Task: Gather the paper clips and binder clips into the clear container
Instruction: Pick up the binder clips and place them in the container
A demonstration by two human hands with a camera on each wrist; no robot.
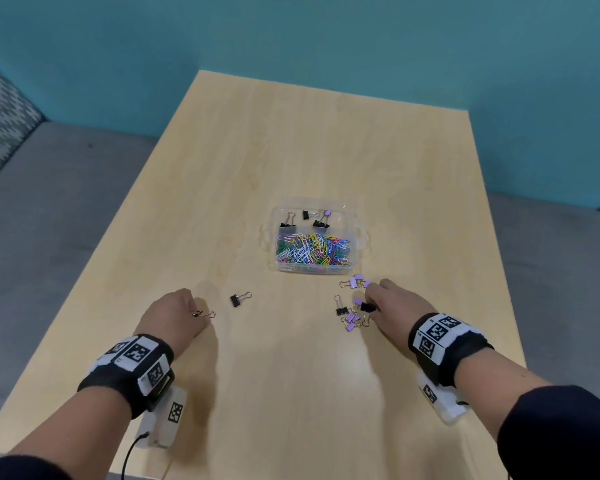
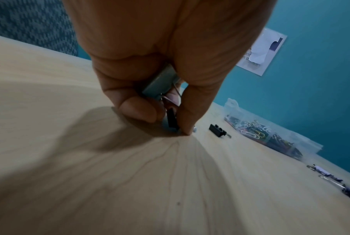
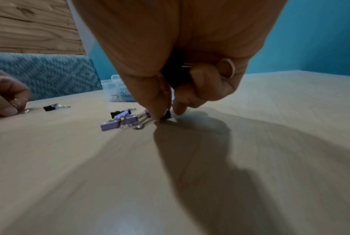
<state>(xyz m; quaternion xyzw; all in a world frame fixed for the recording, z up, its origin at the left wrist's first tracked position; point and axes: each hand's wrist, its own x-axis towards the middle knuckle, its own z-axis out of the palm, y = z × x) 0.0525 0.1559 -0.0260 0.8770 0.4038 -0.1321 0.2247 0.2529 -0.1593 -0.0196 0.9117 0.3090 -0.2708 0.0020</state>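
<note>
The clear container [image 1: 357,237] stands mid-table with coloured paper clips [image 1: 312,252] and three binder clips [image 1: 321,221] inside. My left hand [image 1: 174,315] pinches a black binder clip [image 2: 171,118] against the table, with another clip tucked in its palm. One black binder clip [image 1: 238,299] lies loose to its right. My right hand [image 1: 388,306] pinches a small black binder clip [image 3: 166,115] at the table, and holds another in its curled fingers. Several purple and black binder clips [image 1: 349,317] lie beside it; two purple ones [image 1: 355,281] lie nearer the container.
The wooden table [image 1: 291,150] stretches bare beyond the container. A grey bench [image 1: 49,202] flanks it on the left, and a teal wall [image 1: 326,46] stands behind. The table's near edge runs under my forearms.
</note>
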